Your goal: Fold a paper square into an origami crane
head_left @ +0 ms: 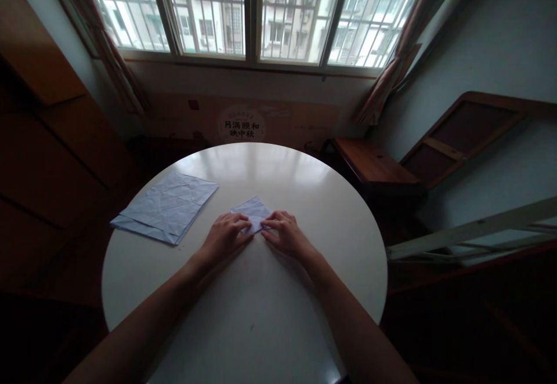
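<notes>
A small folded sheet of pale bluish paper [254,206] lies on the white round table [261,303], one corner pointing away from me. My left hand [227,232] is closed on its left near edge, thumb and fingers pinching the paper. My right hand [282,230] grips the right near edge in the same way, thumb close to the left thumb. The fingers cover the paper's sides and part of its near corner. Left of my hands lies a stack of larger creased paper sheets [167,207], its left corner reaching past the table's rim.
A wooden bench [376,166] stands beyond the table at the right, near a wood-framed panel [461,134]. A printed board [296,117] leans below the barred window [209,13]. Wooden cabinets [47,152] fill the left side. A pale rail [474,227] runs along the right.
</notes>
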A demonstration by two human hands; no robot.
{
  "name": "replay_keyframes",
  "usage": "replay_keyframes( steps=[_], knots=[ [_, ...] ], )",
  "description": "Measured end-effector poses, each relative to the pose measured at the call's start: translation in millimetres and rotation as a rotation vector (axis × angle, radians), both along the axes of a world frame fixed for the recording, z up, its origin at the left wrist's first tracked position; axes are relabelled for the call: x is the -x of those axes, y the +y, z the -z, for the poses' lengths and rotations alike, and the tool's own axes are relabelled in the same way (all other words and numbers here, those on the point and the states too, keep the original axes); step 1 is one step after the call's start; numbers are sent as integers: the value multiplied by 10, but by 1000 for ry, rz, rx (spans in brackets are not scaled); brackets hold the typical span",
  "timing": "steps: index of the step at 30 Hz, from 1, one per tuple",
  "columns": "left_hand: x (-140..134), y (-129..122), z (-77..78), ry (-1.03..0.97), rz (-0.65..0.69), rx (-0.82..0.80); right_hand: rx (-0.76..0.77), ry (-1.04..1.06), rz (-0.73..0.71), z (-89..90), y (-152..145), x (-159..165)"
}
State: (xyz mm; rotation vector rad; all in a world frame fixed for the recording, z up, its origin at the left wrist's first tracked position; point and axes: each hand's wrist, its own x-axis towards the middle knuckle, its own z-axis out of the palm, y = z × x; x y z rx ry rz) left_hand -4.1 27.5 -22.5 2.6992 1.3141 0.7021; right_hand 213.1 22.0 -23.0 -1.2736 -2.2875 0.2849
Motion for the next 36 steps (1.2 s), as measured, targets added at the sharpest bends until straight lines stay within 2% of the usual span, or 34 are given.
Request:
replay_keyframes(
  steps=[7,16,25,36],
  knots=[
    [-24,-27,-16,-5,15,-17,-38,2,-54,25,6,47],
    [-60,-57,-45,-15,24,28,-115,-128,-81,34,15,98],
    [-63,-56,-59,34,31,-30,-74,-147,-55,-2,-7,103],
    [-62,-80,-92,-6,11,18,-77,-109,-69,25,17,100]
  ],
)
